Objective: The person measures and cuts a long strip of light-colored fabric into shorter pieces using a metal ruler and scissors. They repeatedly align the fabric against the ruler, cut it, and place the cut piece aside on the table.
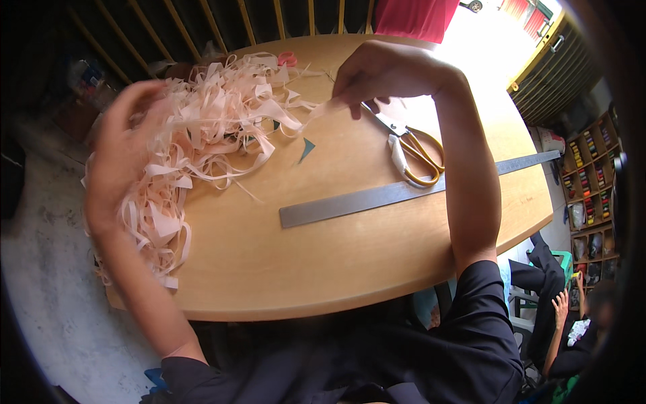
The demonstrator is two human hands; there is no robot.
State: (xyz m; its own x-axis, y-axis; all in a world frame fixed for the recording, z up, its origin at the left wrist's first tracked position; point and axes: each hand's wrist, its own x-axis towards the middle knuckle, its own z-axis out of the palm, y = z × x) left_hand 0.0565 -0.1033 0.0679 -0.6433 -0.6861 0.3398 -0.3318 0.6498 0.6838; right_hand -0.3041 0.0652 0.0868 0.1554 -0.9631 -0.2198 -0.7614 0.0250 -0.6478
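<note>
Wrist bent, my right hand clamps its fingers on a pale-peach fabric strip; my left hand curves, its grip too blurred to tell, by the tangled peach strip pile along the tan wooden bench's left edge.

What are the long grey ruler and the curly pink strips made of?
Long, flat, grey ruler: probably metal, smooth and satiny, since it has a soft sheen.
Tangled, pale-pink, ribbon-like strips: perhaps thin cloth, matt, since they curl and droop limply.
</note>
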